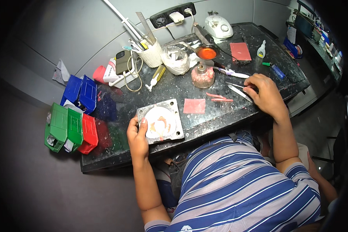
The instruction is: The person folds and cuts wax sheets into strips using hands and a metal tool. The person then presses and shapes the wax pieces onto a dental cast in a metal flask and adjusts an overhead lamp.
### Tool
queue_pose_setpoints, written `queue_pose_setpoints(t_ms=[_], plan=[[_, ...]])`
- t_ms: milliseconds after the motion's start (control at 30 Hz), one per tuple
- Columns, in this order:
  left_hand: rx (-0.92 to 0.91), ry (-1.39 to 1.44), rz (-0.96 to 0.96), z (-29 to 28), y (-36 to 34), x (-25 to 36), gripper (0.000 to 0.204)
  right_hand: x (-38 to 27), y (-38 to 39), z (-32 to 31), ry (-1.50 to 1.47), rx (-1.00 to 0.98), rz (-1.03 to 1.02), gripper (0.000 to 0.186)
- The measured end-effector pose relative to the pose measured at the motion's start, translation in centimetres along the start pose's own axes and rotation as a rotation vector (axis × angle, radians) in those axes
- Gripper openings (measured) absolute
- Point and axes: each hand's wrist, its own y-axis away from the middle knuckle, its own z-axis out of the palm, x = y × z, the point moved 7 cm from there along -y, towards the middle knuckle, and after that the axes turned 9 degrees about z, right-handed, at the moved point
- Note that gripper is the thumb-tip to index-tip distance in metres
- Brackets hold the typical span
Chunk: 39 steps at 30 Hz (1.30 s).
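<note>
My left hand (137, 137) grips the left edge of a square metal denture flask half (173, 106), thumb on top. White plaster (150, 114) fills it, with an arch of reddish-pink wax in the middle. At the right, my right hand (262, 92) is closed, thumb and fingers pinched around the end of a slim metal tool (234, 84). Just beneath lies a pointed metal blade (239, 94), its far end hidden by the hand. A knife with a white and purple handle (236, 73) rests beyond. Pink wax strips (219, 98) and a pink wax sheet (194, 106) lie between my hands.
Behind the wax stands a spirit burner (202, 77), near a glowing orange round heater (207, 53). A textured tool cup (150, 56), plastic bag (175, 60), phone (123, 62) and dropper bottle (156, 78) stand further left. Coloured bins (69, 127) hang at the left edge. Another wax sheet (240, 52) lies back right.
</note>
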Motion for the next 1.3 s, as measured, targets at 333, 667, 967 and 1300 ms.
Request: queue_pose_setpoints(t_ms=[333, 667, 967, 1300], plan=[[0.163, 0.499, 0.163, 3.8, 2.0, 2.8, 0.025, -9.3, 2.7, -0.4, -0.364, -0.186, -0.416, 0.016], [0.112, 1.347, -0.094, 5.8, 1.2, 0.4, 0.044, -20.4, -1.7, -6.3, -0.045, -0.123, -0.894, 0.018], [0.181, 1.158, 0.002, 7.5, 1.4, 2.1, 0.050, -34.2, -28.4, 6.8, 0.705, -0.068, -0.850, 0.013], [0.251, 1.296, -0.053, 6.7, 2.0, 0.0, 0.044, -33.7, -32.0, 17.2, 0.786, -0.239, -0.548, 0.018]])
